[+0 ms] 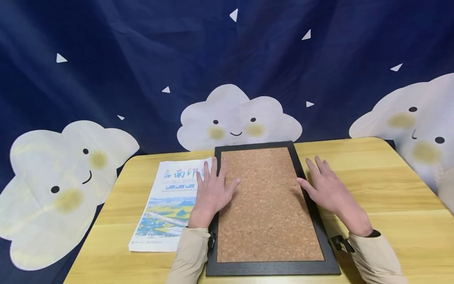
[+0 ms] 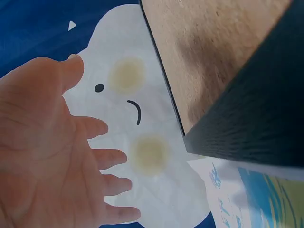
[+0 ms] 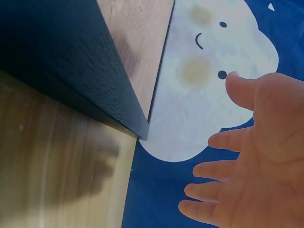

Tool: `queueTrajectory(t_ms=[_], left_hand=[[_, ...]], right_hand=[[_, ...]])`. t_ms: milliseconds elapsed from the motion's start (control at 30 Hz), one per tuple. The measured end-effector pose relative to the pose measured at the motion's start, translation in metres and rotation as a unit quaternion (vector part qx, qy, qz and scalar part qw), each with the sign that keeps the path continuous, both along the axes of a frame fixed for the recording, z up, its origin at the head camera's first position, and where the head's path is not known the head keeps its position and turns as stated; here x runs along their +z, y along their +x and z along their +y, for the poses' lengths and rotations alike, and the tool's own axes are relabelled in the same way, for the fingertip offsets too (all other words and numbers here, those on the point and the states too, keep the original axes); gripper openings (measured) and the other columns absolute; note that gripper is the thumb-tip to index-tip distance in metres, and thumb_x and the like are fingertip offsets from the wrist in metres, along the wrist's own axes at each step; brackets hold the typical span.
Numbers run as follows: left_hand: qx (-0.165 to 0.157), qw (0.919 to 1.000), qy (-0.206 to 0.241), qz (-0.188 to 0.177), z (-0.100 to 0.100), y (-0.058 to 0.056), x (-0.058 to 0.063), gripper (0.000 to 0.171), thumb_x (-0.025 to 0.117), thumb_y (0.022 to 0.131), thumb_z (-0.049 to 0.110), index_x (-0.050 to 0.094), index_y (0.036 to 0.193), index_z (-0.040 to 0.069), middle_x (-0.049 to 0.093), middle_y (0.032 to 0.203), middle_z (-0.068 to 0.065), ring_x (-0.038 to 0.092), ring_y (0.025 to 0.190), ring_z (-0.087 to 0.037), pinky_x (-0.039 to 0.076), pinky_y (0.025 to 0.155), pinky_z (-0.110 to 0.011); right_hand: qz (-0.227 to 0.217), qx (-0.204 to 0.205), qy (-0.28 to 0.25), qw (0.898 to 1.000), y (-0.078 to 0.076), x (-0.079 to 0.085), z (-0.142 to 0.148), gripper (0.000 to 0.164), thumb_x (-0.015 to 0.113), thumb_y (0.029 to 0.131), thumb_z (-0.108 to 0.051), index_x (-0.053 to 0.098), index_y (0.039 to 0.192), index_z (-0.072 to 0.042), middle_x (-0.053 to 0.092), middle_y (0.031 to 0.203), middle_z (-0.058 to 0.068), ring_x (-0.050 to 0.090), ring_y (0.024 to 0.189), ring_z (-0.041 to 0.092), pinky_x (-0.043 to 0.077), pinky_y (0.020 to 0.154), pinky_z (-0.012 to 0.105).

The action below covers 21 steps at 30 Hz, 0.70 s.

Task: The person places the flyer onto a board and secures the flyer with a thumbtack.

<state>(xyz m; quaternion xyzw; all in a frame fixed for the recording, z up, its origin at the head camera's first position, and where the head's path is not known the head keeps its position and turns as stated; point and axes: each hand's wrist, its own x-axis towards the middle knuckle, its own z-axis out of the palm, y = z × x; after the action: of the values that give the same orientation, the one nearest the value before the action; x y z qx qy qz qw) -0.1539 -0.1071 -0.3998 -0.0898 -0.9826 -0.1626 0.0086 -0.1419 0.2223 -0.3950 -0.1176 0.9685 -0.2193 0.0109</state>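
A cork board point(image 1: 267, 205) with a black frame point(image 1: 273, 269) lies on the table, its long sides running away from me. My left hand point(image 1: 213, 193) is over the left side of the frame, fingers straight and spread, holding nothing. In the left wrist view the left palm point(image 2: 42, 152) faces the board's edge with air between them. Above the right side of the frame, my right hand point(image 1: 328, 189) has its fingers extended and its thumb toward the cork. The right wrist view shows the right palm point(image 3: 275, 156) bare, apart from the frame point(image 3: 71, 61).
Left of the board lies a printed paper point(image 1: 170, 205) with blue lettering and a landscape picture, partly covered by the left hand and forearm. The wooden table point(image 1: 383, 189) ends at a dark blue curtain point(image 1: 149, 51) with white clouds.
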Motion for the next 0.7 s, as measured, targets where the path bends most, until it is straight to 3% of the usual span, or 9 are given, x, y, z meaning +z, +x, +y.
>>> queueTrajectory(t_ms=[267, 567, 700], left_hand=[[-0.001, 0.9996, 0.021, -0.019, -0.017, 0.006, -0.004, 0.070, 0.051, 0.107, 0.044, 0.032, 0.163, 0.007, 0.017, 0.169, -0.024, 0.010, 0.155, -0.050, 0.015, 0.119, -0.069], [-0.006, 0.9978, -0.012, -0.065, -0.048, 0.018, -0.009, 0.054, 0.051, 0.109, 0.025, 0.042, 0.158, 0.004, 0.034, 0.162, -0.027, 0.028, 0.148, -0.053, 0.029, 0.114, -0.070], [0.001, 0.9967, -0.029, -0.076, -0.064, 0.025, -0.010, 0.050, 0.052, 0.107, 0.013, 0.046, 0.155, 0.002, 0.038, 0.160, -0.027, 0.030, 0.147, -0.055, 0.033, 0.110, -0.071]], right_hand=[[-0.043, 0.015, -0.033, 0.998, -0.002, -0.007, 0.000, 0.077, 0.050, 0.109, -0.043, 0.024, 0.159, 0.011, 0.016, 0.161, 0.042, 0.024, 0.144, 0.061, 0.029, 0.110, 0.073], [-0.046, 0.059, -0.074, 0.994, -0.009, -0.019, 0.002, 0.070, 0.064, 0.104, -0.029, 0.037, 0.150, 0.017, 0.028, 0.156, 0.043, 0.031, 0.141, 0.060, 0.032, 0.110, 0.070], [-0.048, 0.070, -0.093, 0.992, -0.012, -0.023, 0.004, 0.070, 0.068, 0.102, -0.026, 0.040, 0.148, 0.018, 0.032, 0.154, 0.042, 0.033, 0.141, 0.060, 0.033, 0.109, 0.069]])
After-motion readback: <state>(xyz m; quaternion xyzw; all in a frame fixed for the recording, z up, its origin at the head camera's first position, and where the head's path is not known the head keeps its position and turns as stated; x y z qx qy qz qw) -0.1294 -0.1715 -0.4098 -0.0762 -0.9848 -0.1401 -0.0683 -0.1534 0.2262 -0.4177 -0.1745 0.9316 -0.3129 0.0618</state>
